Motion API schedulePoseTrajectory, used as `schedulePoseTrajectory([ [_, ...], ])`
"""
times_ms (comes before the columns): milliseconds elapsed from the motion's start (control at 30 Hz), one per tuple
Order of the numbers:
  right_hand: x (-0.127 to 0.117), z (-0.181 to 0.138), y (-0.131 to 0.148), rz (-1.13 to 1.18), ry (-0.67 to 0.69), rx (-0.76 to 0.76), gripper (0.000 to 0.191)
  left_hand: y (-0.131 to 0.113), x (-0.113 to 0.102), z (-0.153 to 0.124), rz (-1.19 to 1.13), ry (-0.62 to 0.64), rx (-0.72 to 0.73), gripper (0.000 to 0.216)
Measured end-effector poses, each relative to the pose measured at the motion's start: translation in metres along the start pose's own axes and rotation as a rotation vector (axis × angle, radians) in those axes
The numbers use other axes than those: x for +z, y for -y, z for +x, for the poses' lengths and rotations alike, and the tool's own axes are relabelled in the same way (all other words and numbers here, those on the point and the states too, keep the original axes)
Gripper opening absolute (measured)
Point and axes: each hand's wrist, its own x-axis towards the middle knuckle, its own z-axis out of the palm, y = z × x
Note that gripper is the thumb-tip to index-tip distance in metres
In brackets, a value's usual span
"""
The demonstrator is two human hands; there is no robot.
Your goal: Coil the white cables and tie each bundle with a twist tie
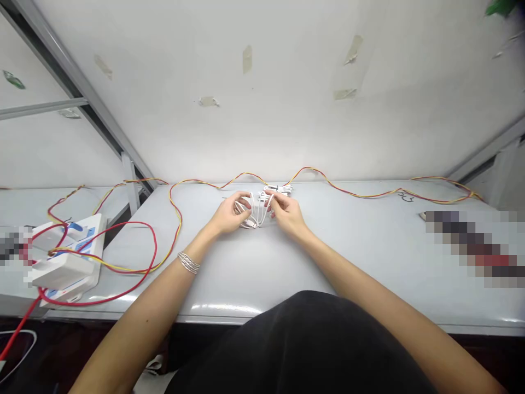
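A loosely looped white cable (258, 214) hangs between my two hands, just above the grey tabletop (262, 262). My left hand (233, 214) pinches loops at its left side, with thumb and fingers curled round them. On the other side my right hand (287, 213) grips the cable between thumb and fingertips. A small white connector seems to lie by the left thumb, too small to make out well. Right behind the hands lies a bundled white cable (279, 190) with a dark tie, partly hidden by the right hand.
Thin red and yellow wires (197, 180) run along the back of the table. At the left stands a white power strip (96, 262) with plugs and a red cord (153, 241). Small black wire scraps (406, 197) lie at the back right. Taped white panel (287, 120) rises behind.
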Motion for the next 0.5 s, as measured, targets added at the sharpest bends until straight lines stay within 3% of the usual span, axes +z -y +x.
schedulePoseTrajectory([
  [100, -0.001, 0.001, 0.001, 0.029, 0.021, 0.056, 0.039, 0.001, -0.003, 0.0, 0.063, -0.017, -0.066, 0.051],
  [233, 0.0, 0.001, 0.001, 0.061, 0.07, 0.078, 0.038, 0.0, -0.002, -0.001, -0.082, 0.011, -0.191, 0.064],
  [400, 0.003, -0.002, -0.005, -0.113, 0.042, 0.009, 0.065, 0.002, -0.002, 0.001, -0.24, 0.022, -0.146, 0.072],
  [500, 0.002, -0.001, -0.011, -0.141, 0.034, 0.003, 0.064, 0.006, -0.001, 0.002, -0.332, 0.019, -0.127, 0.078],
])
